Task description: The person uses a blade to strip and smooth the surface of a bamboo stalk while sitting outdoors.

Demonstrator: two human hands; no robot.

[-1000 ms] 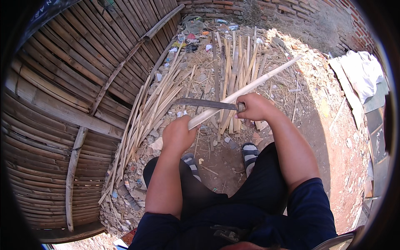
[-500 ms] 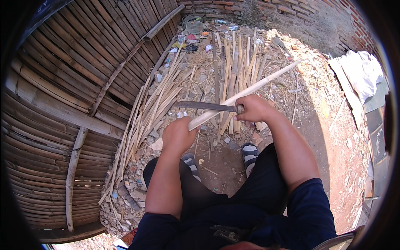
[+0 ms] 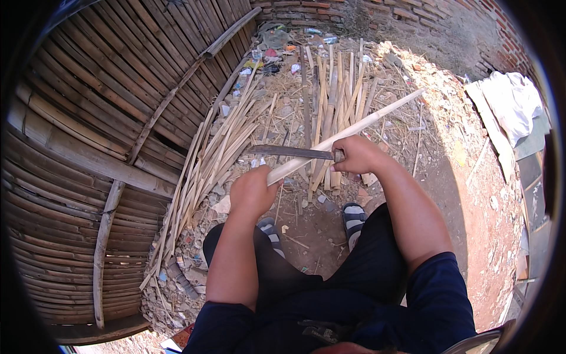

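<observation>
Am seeing left hand (image 3: 252,190) gripping near end of long pale split bamboo strip (image 3: 354,130), fingers wrapped tight around it. Strip slanting up-right over dirt ground (image 3: 471,194). Right hand (image 3: 358,154) clenching handle of dark flat-bladed knife (image 3: 292,152), blade lying across strip, pointing left. Pile of pale bamboo slats (image 3: 330,100) lying beyond.

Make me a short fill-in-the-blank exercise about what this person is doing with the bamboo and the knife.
1. The left hand grips the near end of a long bamboo ____.
2. The right hand holds a knife whose blade points toward the person's ____.
3. The knife blade lies ____ the bamboo stick.
4. Split bamboo strips lie piled on the ground beside a woven bamboo ____.

Missing words: stick; left; across; wall
</observation>
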